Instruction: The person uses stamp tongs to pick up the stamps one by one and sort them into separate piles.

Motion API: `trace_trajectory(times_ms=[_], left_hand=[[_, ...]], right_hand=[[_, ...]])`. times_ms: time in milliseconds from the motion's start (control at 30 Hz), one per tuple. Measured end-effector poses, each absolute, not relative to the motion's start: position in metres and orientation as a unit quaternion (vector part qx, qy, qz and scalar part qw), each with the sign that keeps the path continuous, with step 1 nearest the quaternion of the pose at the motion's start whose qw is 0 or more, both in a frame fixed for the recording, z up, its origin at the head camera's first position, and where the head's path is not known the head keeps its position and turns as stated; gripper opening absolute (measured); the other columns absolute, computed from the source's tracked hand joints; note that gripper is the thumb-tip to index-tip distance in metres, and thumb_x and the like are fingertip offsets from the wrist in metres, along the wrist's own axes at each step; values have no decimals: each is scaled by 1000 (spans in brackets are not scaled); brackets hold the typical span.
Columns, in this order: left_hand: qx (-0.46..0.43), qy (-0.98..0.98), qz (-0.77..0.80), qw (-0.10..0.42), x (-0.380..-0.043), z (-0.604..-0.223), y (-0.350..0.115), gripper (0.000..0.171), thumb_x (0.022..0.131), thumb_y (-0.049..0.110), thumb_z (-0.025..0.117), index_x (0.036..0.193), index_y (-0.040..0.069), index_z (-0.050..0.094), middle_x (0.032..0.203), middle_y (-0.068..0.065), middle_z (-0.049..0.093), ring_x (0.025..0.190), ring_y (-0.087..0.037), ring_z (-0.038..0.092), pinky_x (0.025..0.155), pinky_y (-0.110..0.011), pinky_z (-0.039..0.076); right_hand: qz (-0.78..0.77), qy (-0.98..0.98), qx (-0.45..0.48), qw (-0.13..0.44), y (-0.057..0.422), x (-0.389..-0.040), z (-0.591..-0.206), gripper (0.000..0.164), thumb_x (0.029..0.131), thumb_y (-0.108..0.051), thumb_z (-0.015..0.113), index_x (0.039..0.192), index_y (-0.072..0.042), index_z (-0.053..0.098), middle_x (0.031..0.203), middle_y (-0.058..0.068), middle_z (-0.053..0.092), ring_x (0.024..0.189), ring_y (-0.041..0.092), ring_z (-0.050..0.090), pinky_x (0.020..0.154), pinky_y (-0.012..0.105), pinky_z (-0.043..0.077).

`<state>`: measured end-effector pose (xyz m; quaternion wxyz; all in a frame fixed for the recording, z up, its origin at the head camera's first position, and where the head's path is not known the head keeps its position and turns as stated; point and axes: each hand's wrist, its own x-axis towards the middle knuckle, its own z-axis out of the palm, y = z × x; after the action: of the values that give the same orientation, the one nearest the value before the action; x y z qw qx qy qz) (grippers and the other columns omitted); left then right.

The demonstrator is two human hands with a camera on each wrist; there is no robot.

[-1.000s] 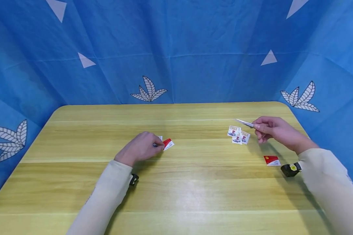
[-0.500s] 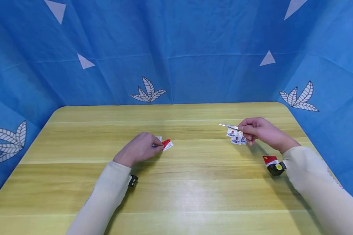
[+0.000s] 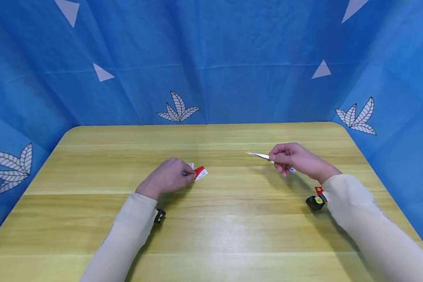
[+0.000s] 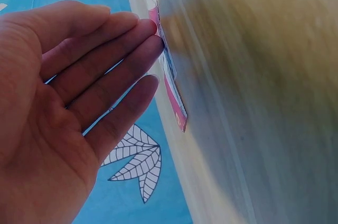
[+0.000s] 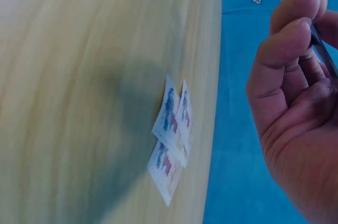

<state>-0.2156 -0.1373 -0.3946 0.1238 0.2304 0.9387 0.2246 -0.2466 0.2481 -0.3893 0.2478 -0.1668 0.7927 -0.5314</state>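
Note:
My right hand (image 3: 297, 160) pinches metal tweezers (image 3: 259, 155) above the table, their tips pointing left with nothing visible between them. Below it, overlapping white stamps (image 5: 169, 118) with blue and red prints lie in the right wrist view; in the head view the hand hides all but a sliver of them. My left hand (image 3: 167, 178) rests its fingertips on small stamps at mid-table, its fingers fairly straight in the left wrist view. A red-and-white stamp (image 3: 200, 172) shows past those fingertips, with a pale corner of another behind. Another red stamp (image 3: 318, 190) is partly covered by the right wrist.
A light wooden table (image 3: 211, 235) spans the view. Behind it and at both sides hangs a blue cloth (image 3: 232, 78) with white triangles and leaf prints. Black cameras are strapped at the left wrist (image 3: 159, 216) and the right wrist (image 3: 315, 203).
My right hand has moved left with the tweezers, passing over the white stamps and now covering most of them. Its wrist now hides part of the red stamp. My left hand has stayed still.

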Motion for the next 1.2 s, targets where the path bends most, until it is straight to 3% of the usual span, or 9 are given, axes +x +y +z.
trace_trajectory(times_ms=[333,633,1200], left_hand=[[231,937,231,123,-216,-394,-137,23,93,11,61,71,15,69,58,5,41,48,-12,38,50,-28,31],[215,941,226,133,-217,-394,-136,19,94,14,63,77,17,73,61,3,48,49,-13,41,50,-29,33],[212,943,215,139,-219,-395,-135,17,94,18,65,80,17,74,63,3,50,50,-13,41,51,-29,34]], right_hand=[[-520,791,-185,265,233,-254,-387,30,102,-17,52,112,12,54,73,17,58,57,29,54,57,40,51],[-531,775,-184,289,210,-253,-393,29,101,-14,55,108,14,52,74,16,58,57,20,54,57,37,51],[-492,789,-199,309,184,-258,-401,25,101,-13,52,108,10,58,74,16,60,57,26,57,59,41,52]])
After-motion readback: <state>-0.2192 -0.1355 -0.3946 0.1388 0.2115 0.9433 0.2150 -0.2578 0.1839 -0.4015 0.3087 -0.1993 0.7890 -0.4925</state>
